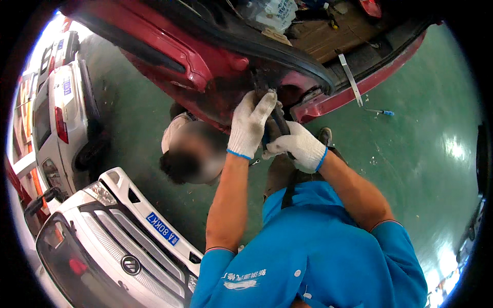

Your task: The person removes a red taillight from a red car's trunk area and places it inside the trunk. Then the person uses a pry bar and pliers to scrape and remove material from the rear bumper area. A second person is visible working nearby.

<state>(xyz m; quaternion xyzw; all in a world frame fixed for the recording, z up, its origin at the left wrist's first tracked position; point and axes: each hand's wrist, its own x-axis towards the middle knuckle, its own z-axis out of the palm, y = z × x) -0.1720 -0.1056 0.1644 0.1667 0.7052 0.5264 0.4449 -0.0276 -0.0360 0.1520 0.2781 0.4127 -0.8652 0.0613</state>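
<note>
Both my hands wear white knit gloves with blue cuffs and are raised to the rear corner of a red car (179, 51). My left hand (248, 126) is closed around a long, dark, bar-shaped part (280, 122) at the bare inner edge of the bodywork. Just below and to the right, my right hand (299, 147) has its fingers curled in at the lower end of that part. My gloves cover much of it, so its exact kind and how it joins the car do not show.
Another person (177, 164) is low beside the car, left of my left arm. A flat metal strip (351, 79) hangs over the boot sill, near a blue-handled screwdriver (380, 111). The open boot holds a plastic bag (275, 14). White vehicles (128, 241) stand at left.
</note>
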